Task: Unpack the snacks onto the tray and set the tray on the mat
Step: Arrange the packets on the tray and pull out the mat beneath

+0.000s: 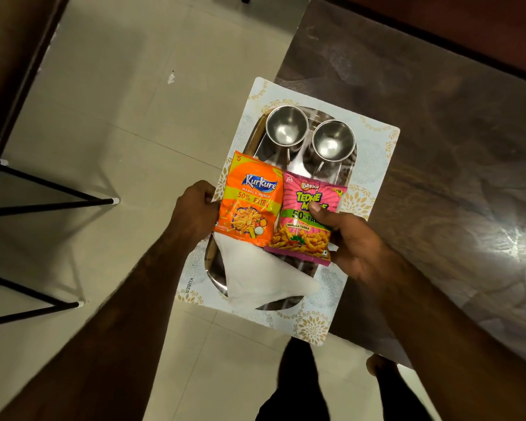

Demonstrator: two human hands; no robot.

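Observation:
A steel tray [216, 278] lies on a white mat with gold flowers [374, 165]. The mat sits on the corner of a dark table [438, 117] and hangs over its edge. On the tray lie an orange Kurkure packet [249, 202], a pink Bingo packet [301, 226], a folded white napkin [261, 275] and two steel cups [287, 130] [333, 142]. My left hand [192, 214] grips the tray's left rim beside the orange packet. My right hand [353, 241] holds the tray's right side, thumb pressing on the pink packet.
Pale floor tiles [134, 117] lie left of the table. Black metal legs of a chair or stand [58, 205] reach in from the left. My legs [301, 375] stand below the mat's near edge. A dark wooden piece [12, 56] fills the top left corner.

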